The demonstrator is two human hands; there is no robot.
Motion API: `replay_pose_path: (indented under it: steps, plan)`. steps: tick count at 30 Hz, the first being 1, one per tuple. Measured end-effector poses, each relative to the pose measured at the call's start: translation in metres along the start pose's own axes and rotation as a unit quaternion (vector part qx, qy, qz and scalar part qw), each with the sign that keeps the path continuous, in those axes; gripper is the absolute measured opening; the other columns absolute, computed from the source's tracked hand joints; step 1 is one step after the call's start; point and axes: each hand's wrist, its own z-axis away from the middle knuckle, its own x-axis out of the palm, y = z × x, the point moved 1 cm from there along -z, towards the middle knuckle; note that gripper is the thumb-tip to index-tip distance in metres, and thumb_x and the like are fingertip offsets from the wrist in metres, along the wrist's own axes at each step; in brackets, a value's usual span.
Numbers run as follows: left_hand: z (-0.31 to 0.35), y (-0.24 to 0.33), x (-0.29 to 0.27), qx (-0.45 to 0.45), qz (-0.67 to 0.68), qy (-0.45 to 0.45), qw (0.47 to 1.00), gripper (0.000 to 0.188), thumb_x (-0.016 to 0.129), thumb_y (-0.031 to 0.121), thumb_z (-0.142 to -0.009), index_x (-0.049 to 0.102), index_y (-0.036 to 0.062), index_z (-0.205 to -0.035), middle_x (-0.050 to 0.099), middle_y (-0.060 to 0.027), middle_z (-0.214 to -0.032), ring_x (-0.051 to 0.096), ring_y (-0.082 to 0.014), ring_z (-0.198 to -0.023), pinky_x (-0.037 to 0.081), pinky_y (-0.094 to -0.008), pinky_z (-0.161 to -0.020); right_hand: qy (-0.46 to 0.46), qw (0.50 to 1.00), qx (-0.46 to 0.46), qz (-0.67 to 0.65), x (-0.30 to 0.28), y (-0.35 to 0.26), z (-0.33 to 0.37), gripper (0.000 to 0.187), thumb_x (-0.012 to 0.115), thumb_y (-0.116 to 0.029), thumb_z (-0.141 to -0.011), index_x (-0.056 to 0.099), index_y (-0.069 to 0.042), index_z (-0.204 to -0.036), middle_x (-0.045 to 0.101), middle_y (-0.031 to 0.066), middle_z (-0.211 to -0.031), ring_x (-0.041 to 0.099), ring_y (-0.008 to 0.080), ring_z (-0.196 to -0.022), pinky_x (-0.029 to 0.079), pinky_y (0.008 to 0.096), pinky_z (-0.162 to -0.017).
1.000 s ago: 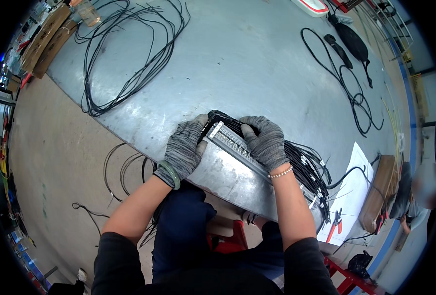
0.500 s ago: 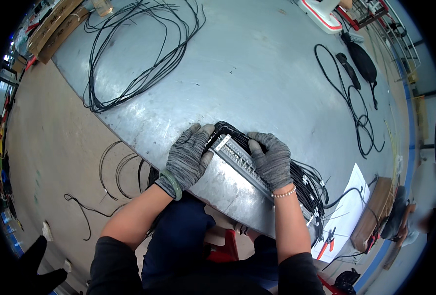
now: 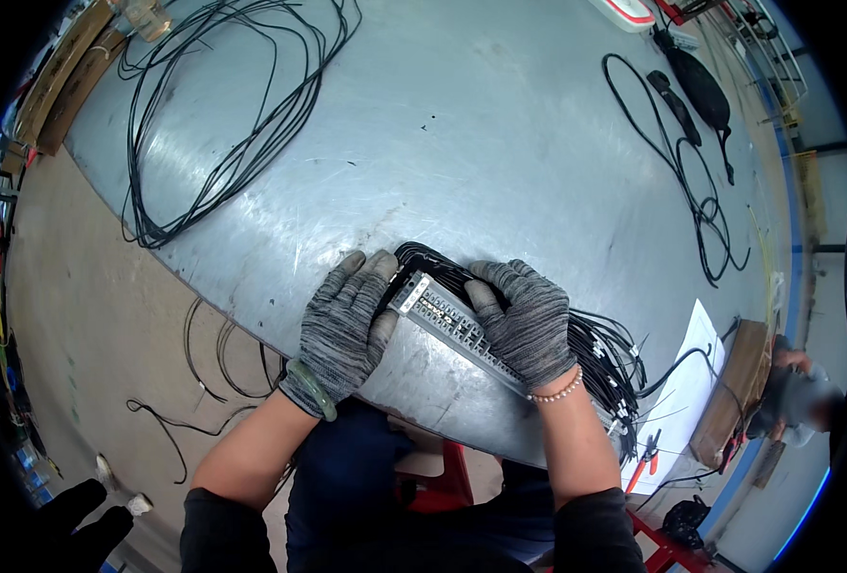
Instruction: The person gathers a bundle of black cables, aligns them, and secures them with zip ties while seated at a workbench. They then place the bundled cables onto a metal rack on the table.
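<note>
A metal-framed terminal strip (image 3: 457, 323) with rows of screw contacts lies slantwise near the table's front edge. Along its far side runs a bundle of black wires (image 3: 422, 256), bent around the strip's left end. My left hand (image 3: 340, 325), in a grey knit glove, holds the bend, its fingers extended on the outer side and the thumb toward the strip. The wires under that palm are hidden. My gloved right hand (image 3: 524, 323) is closed over the bundle farther right, thumb near the contacts. Beyond the right wrist, wires with white tags (image 3: 605, 353) fan out.
Loops of black cable (image 3: 242, 172) lie at the table's far left, another cable (image 3: 677, 162) and a black pouch (image 3: 698, 88) at far right. Red-handled pliers (image 3: 643, 463) rest on white paper (image 3: 686, 392) beside a cardboard piece (image 3: 734, 396). A red stool (image 3: 443, 477) is below.
The view has shifted slightly, so the far objects sit higher and farther left. Both hands stay on the wire bundle, and the strip's contacts show a little more.
</note>
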Motion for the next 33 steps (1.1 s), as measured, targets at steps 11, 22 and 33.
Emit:
replay_pose_path:
  steps: [11, 22, 33]
  plan:
    - [0.0004, -0.0004, 0.0035, 0.000, -0.019, -0.009, 1.000, 0.052, 0.062, 0.014, -0.082, 0.049, 0.0006, -0.131, 0.055, -0.0168, -0.127, 0.049, -0.0403, -0.120, 0.041, -0.0443, -0.101, -0.034, 0.999, 0.022, 0.000, -0.0005, 0.0037, -0.0001, 0.025, 0.060, -0.031, -0.087, 0.069, -0.011, -0.099, 0.066, 0.0101, -0.083, 0.065, 0.0281, -0.073, 0.051, 0.0384, -0.068]
    - [0.0009, -0.0018, 0.0063, 0.003, -0.015, -0.010, 1.000, 0.053, 0.059, 0.014, -0.083, 0.047, 0.0015, -0.133, 0.053, -0.0173, -0.130, 0.046, -0.0399, -0.123, 0.039, -0.0439, -0.103, -0.018, 1.000, 0.014, -0.014, 0.0015, 0.0060, -0.0002, 0.016, 0.069, -0.019, -0.080, 0.070, -0.006, -0.089, 0.068, 0.0126, -0.080, 0.066, 0.0249, -0.071, 0.052, 0.0334, -0.068]
    - [0.0054, 0.0000, 0.0077, -0.004, -0.036, 0.004, 0.999, 0.052, 0.062, 0.012, -0.082, 0.049, 0.0032, -0.132, 0.054, -0.0155, -0.129, 0.046, -0.0359, -0.124, 0.039, -0.0413, -0.104, -0.037, 0.999, 0.039, -0.004, 0.0016, 0.0073, 0.0033, 0.019, 0.063, -0.030, -0.085, 0.069, -0.013, -0.089, 0.068, 0.0096, -0.082, 0.066, 0.0262, -0.076, 0.051, 0.0381, -0.071]
